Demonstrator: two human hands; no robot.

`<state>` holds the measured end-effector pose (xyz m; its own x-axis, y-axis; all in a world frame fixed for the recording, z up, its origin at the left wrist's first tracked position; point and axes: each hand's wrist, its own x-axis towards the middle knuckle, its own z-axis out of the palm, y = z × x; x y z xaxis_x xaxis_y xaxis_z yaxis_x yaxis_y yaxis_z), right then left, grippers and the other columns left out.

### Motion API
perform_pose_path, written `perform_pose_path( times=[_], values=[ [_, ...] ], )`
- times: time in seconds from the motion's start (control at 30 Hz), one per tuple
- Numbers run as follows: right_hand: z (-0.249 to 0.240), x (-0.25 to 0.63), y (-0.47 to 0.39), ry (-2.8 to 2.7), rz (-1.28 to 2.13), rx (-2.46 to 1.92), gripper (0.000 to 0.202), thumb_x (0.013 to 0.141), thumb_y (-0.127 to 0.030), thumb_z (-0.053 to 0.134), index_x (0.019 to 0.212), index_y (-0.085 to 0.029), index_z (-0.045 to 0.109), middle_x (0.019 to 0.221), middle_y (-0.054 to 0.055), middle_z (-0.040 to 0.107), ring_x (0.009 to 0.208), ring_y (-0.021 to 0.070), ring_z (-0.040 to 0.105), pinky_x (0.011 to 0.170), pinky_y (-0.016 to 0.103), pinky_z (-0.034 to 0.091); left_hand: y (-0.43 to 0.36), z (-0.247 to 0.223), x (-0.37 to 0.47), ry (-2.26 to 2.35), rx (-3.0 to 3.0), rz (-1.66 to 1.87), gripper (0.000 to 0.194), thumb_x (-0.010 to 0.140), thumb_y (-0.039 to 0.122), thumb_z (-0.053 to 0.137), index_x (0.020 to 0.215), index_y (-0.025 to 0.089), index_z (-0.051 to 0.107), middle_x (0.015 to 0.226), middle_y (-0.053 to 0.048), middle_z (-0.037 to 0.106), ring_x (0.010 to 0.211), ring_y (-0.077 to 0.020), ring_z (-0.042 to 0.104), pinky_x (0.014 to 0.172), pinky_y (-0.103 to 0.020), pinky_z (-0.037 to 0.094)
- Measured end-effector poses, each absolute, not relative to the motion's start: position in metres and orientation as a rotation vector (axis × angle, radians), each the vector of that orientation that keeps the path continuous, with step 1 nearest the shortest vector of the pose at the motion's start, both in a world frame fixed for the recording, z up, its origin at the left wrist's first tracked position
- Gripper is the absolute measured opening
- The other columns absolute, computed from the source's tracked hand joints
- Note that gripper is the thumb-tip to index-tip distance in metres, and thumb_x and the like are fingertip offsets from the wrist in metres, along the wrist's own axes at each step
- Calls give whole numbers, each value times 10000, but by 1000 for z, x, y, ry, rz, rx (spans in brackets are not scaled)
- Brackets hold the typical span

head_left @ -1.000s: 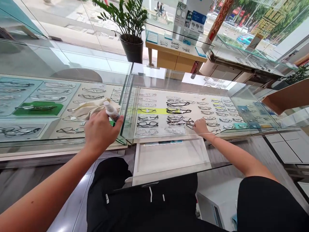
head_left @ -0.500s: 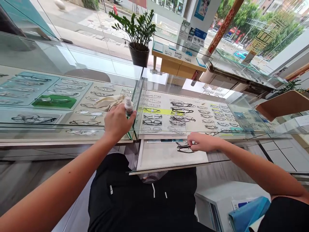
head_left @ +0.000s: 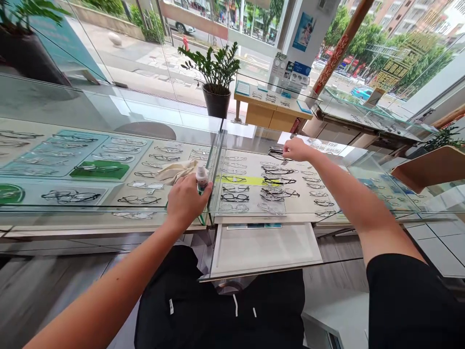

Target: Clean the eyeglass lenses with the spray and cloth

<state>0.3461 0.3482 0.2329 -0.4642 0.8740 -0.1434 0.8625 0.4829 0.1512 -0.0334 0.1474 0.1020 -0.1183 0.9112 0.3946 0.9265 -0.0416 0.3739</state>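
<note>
Black-framed eyeglasses (head_left: 276,152) lay left of my right hand (head_left: 299,149), pinched at one end between its fingers (head_left: 287,148) | long axis ran side to side, against the clear glass display case (head_left: 250,214) | left hand (head_left: 187,196), well apart, gripped a white plastic bottle (head_left: 201,175), cream cloth (head_left: 178,171) bunched beside it

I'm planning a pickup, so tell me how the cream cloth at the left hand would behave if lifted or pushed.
The cream cloth is probably floppy, given its soft, uneven folds at the left hand. It is likely light for its size, as it looks like thin fabric. It seems unlikely to roll, being bunched rather than round.
</note>
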Motion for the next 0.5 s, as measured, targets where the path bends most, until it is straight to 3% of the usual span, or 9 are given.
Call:
perform_pose_path(
  times=[0.3, 0.5],
  values=[
    [169, 342, 394, 2561, 232, 1505, 208, 920, -297, 643, 832, -203, 806, 1049, 106, 771, 1149, 316, 628, 1252, 495, 303, 146, 103, -34, -2151, -2056, -905, 334, 1040, 537, 495, 987, 222, 593, 978, -129, 727, 1032, -360, 678, 829, -427, 467],
    [149, 346, 389, 2593, 156, 1467, 199, 921, -313, 651, 857, -210, 809, 1123, 109, 758, 1207, 331, 604, 1299, 533, 235, 147, 100, -33, -2174, -2056, -930, 351, 1032, 532, 511, 1101, 217, 649, 1057, -129, 743, 1117, -370, 674, 896, -444, 483]
  ],
)
